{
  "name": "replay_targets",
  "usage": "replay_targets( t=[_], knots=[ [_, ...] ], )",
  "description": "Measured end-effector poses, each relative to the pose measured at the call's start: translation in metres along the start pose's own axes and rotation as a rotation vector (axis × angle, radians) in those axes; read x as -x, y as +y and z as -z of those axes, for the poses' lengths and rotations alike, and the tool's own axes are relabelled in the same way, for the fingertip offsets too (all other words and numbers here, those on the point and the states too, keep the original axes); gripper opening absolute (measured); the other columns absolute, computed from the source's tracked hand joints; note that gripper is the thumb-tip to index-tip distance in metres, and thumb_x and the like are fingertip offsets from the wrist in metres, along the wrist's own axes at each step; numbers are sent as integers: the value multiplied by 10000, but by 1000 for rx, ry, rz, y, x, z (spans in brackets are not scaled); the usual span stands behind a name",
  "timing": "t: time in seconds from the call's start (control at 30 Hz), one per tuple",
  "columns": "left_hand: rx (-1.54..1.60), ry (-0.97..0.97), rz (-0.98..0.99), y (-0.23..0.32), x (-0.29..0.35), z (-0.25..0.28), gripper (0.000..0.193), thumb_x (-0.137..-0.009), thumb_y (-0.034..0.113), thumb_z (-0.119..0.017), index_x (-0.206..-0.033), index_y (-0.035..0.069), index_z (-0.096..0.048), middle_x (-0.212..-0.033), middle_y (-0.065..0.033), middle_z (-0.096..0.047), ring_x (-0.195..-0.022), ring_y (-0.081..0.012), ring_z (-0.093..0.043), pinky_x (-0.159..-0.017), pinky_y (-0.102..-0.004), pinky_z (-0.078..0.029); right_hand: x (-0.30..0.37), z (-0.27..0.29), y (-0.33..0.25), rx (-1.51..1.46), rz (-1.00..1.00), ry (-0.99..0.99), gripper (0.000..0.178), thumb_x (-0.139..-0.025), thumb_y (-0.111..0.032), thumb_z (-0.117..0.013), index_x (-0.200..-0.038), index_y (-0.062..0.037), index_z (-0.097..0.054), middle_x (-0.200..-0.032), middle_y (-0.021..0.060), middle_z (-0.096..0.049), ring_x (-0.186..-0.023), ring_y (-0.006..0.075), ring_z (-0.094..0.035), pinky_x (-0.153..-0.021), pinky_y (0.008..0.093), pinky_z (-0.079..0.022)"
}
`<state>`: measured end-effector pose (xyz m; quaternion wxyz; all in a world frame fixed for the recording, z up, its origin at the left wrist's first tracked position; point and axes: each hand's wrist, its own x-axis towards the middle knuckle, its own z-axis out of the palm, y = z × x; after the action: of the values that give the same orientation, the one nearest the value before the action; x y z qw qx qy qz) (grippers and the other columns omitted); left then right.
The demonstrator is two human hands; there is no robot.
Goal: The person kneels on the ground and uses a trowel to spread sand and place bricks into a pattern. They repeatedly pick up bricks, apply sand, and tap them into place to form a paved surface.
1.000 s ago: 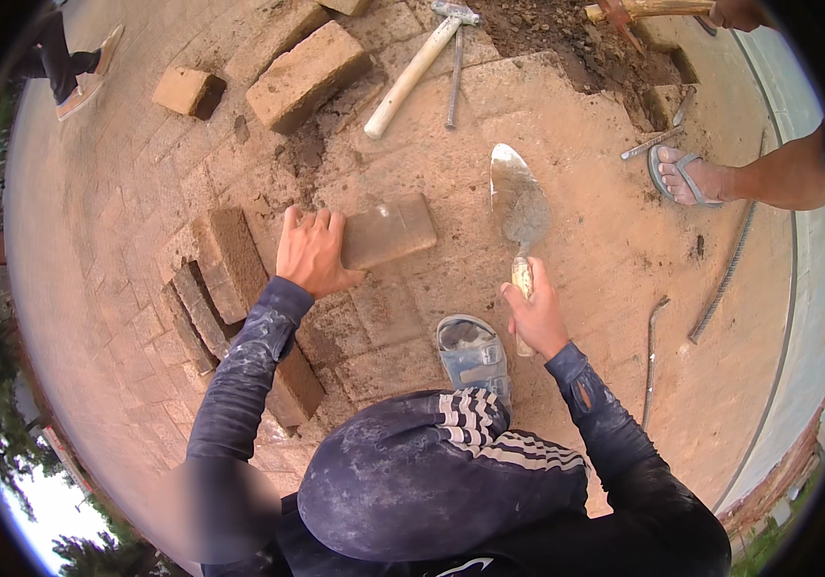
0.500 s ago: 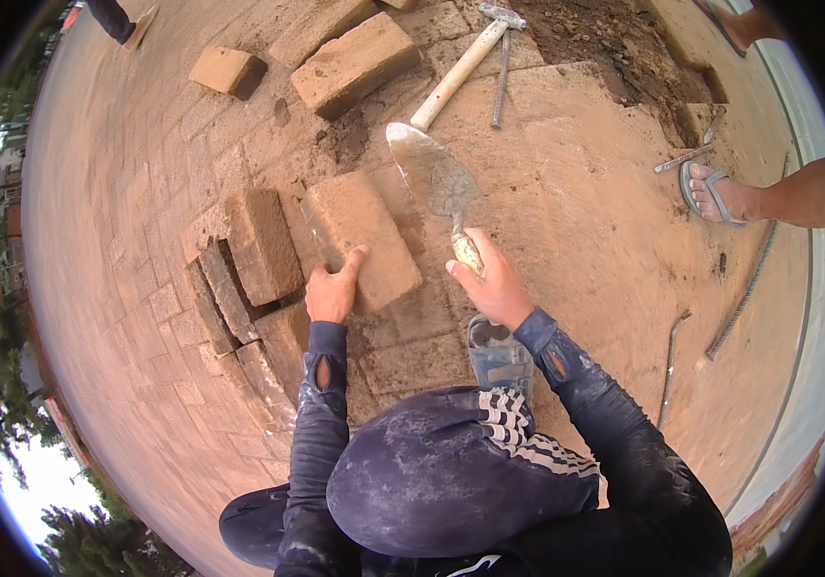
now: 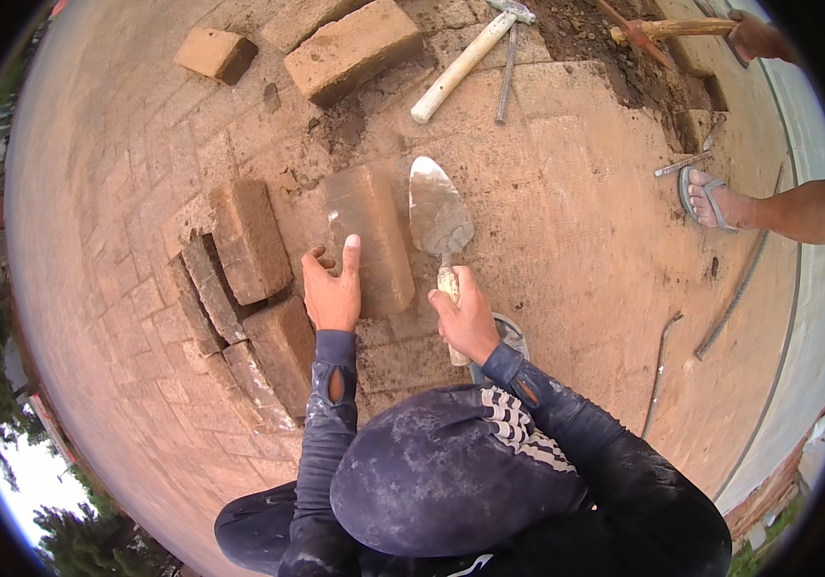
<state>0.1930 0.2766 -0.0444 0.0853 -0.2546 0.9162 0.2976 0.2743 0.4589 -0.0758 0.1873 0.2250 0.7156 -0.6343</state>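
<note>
My right hand point(image 3: 471, 320) is wrapped round the pale handle of a trowel point(image 3: 439, 213). Its worn blade points away from me, just right of a brown paving brick point(image 3: 374, 231). At that brick's near left side is my left hand point(image 3: 333, 293), thumb and fingers apart. The thumb overlaps the brick's edge, and whether it presses on it I cannot tell. The brick looks slightly blurred. Left of my left hand, another brick point(image 3: 251, 240) stands beside narrow slabs point(image 3: 211, 284), with one more brick point(image 3: 283, 351) nearer me.
A hammer point(image 3: 465, 65) and a short metal rod point(image 3: 506, 77) lie ahead. More bricks point(image 3: 355, 53) are at the far left. Broken-up soil point(image 3: 586, 43) fills a pit. At right are another person's sandalled foot point(image 3: 720, 199), a hand on a wooden handle point(image 3: 682, 29), and bent bars point(image 3: 744, 288).
The brick by my left hand has turned and now shows a darker side. My right hand has drawn the trowel nearer me. A wooden-handled tool has come in at the upper right.
</note>
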Motion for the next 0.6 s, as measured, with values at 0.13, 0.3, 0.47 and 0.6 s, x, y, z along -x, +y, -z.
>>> replay_targets(
  t=[0.13,0.3,0.47,0.6],
  knots=[
    [51,-5,-29,-10,-7,0,847,-863,683,-618,-1277,-53,-551,-1048,-214,-666,-953,-312,-656,-876,-416,-502,6,2,-28,-150,-88,-37,448,-933,-204,-580,-1267,23,-386,-838,238,-633,-659,336,-653,-635,452,-507],
    [132,-130,41,9,2,1,831,-899,615,-632,-1365,-59,-492,-1217,-279,-617,-1138,-362,-609,-980,-431,-466,1,12,-44,-142,-107,-37,478,-910,-224,-592,-1267,32,-403,-910,305,-639,-802,447,-652,-723,490,-502],
    [22,140,-271,17,20,-27,923,-833,572,-709,-1418,-74,-406,-1393,-285,-474,-1289,-402,-492,-1072,-453,-396,-3,1,-22,57,43,-124,509,-881,-227,-602,-1278,19,-399,-989,340,-629,-900,513,-621,-787,521,-485],
    [22,155,-236,16,19,-27,907,-805,444,-755,-1436,-84,-375,-1356,-291,-521,-1256,-423,-528,-1056,-457,-420,-8,8,-27,39,77,-100,459,-882,-222,-603,-1247,10,-449,-997,313,-642,-890,488,-632,-775,523,-485]
  ],
)
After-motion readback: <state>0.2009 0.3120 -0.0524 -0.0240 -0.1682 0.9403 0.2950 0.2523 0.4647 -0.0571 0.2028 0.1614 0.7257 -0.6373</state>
